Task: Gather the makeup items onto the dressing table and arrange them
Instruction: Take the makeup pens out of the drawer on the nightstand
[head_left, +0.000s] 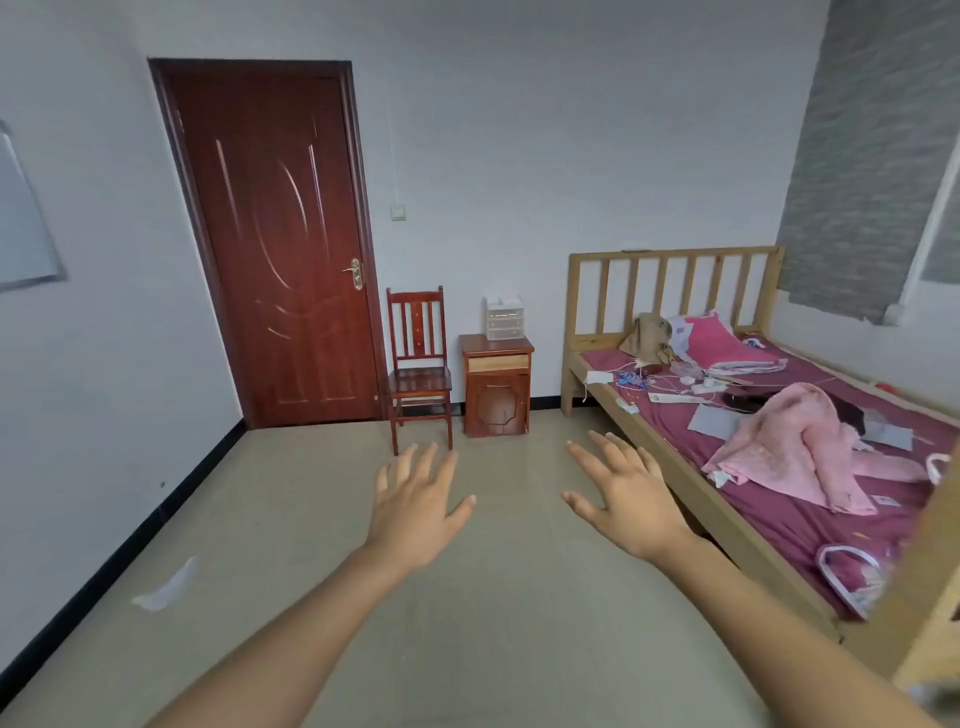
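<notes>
The task looks to be at its very beginning. The left hand (415, 506) and the right hand (628, 499) are stretched forward over the floor (493, 597), low in the middle of the frame. Their fingers (427, 462) are straight and spread, and they hold nothing.

The small items (685, 382) that may be the makeup lie scattered on the bed (779, 530) at the right of the frame, near the pink pillow (719, 345). They are too small to name one by one.

I judge the small cabinet (496, 400) in the centre to be the dressing table, though I cannot be sure. Its tabletop carries only a white drawer box (504, 318), so all the collecting and arranging is left.

The floor between the hands and the cabinet is open. The wooden side rail of the bed runs close beside the right hand, and a chair (418, 374) stands just left of the cabinet.
</notes>
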